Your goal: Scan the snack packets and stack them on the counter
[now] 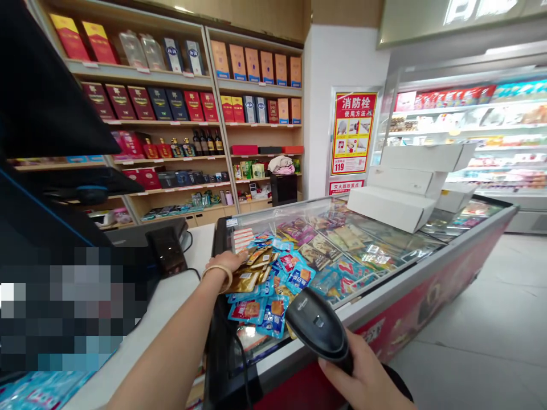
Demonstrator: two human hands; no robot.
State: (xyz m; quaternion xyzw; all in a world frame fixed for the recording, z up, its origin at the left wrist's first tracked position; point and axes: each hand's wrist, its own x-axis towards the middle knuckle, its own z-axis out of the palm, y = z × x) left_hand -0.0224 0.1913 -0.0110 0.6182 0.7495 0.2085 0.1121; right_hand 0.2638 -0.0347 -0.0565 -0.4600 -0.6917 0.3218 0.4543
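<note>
My right hand (363,378) grips a black barcode scanner (317,329) by its handle, its head aimed at a heap of small snack packets (273,279) in blue and gold wrappers. The heap lies on the glass lid of a chest freezer (384,296). My left hand (228,262), with a pale bangle on the wrist, reaches into the heap's left side. Its fingers are buried among the gold packets, so I cannot see how they are set.
Stacked white boxes (405,188) sit on the freezer's far end. A white counter (171,296) at left carries a dark card terminal (167,249) and a black screen (43,102). Shelves of boxed goods (179,102) line the back wall; open floor lies right.
</note>
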